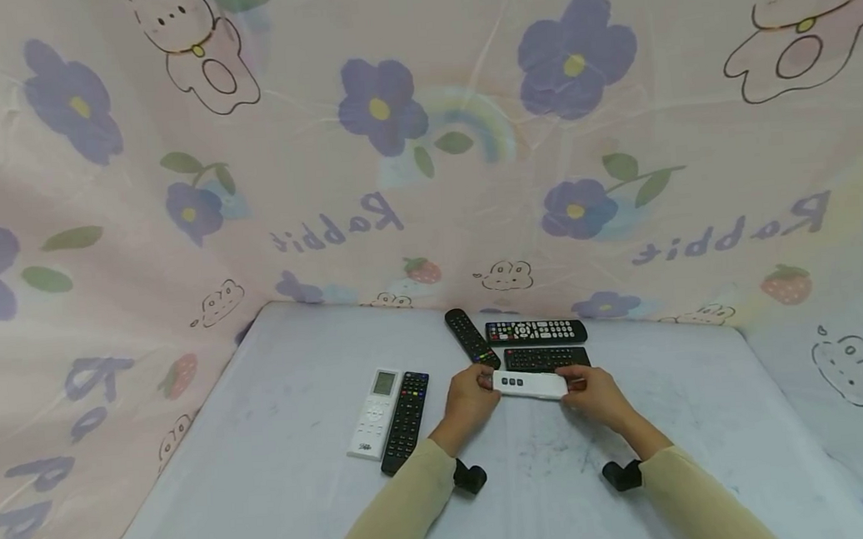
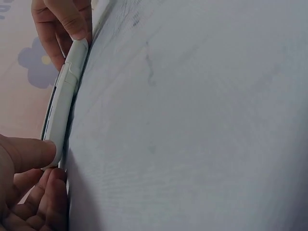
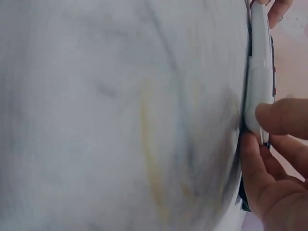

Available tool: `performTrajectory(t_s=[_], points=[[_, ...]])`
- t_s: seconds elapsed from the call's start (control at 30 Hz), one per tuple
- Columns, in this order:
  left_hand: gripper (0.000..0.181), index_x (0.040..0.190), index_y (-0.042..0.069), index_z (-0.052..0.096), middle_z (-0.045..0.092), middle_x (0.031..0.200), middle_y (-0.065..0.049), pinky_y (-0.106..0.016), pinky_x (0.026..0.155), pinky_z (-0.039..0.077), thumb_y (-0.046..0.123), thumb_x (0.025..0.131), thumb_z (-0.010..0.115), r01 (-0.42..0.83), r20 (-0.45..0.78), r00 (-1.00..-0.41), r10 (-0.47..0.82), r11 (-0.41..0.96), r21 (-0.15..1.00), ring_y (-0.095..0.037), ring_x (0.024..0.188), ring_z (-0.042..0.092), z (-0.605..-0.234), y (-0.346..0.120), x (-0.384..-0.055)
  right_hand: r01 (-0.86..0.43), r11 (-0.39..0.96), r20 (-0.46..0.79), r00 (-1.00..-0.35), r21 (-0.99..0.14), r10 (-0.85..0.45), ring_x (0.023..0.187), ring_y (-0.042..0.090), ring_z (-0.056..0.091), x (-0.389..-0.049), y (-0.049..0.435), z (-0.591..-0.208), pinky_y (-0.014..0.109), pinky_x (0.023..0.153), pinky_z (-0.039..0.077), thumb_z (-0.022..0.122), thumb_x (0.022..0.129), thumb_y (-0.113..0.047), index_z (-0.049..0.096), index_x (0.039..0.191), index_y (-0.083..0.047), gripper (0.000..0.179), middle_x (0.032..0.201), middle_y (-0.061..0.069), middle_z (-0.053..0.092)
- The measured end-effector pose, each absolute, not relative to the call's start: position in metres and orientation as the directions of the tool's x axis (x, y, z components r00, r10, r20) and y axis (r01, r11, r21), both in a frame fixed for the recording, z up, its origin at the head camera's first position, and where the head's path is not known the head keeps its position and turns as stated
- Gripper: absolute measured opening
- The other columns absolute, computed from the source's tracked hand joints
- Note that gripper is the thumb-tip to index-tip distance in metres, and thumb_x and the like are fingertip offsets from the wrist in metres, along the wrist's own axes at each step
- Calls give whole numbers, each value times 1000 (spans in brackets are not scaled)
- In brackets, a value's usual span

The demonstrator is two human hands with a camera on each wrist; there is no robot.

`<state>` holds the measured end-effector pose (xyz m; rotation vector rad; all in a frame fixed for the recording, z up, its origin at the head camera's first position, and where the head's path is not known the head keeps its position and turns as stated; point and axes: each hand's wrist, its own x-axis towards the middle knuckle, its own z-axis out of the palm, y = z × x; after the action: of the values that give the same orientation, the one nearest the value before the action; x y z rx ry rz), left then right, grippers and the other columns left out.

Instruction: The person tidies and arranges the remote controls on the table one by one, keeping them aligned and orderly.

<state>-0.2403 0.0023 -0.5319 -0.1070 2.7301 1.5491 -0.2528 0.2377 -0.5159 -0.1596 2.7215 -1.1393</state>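
Note:
A white remote control with a few dark buttons lies crosswise between both hands near the middle of the table. My left hand pinches its left end, the thumb pressed on the near side. At the other end my right hand grips it between thumb and fingers. The left wrist view shows the white remote edge-on, low over the tabletop. In the right wrist view the thumb of the right hand presses on the remote's end. Just behind it lies a black remote, partly hidden.
Farther back are a black remote with white buttons and a slanted black remote. To the left, a white remote with a small screen lies beside a long black remote. A patterned curtain rises behind the white-covered table.

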Motion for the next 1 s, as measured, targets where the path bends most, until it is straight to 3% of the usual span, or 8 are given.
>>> performTrajectory(t_s=[0.47, 1.0], points=[[36, 107, 10, 69, 63, 80, 3, -19, 62, 49, 0, 73, 77, -64, -56, -998, -30, 369, 927, -5, 69, 57, -530, -4, -239, 4, 688, -147, -978, -726, -150, 110, 37, 61, -245, 240, -510, 40, 82, 56, 70, 82, -5, 58, 130, -2, 50, 126, 26, 59], [39, 113, 8, 68, 66, 87, -1, -19, 68, 52, 2, 76, 76, -21, -29, -999, 16, 365, 931, -5, 74, 61, -504, -12, -235, -37, 603, -78, -983, -797, -164, 103, 35, 66, -232, 235, -499, 33, 76, 58, 70, 81, 2, 57, 130, 1, 51, 129, 29, 55]])
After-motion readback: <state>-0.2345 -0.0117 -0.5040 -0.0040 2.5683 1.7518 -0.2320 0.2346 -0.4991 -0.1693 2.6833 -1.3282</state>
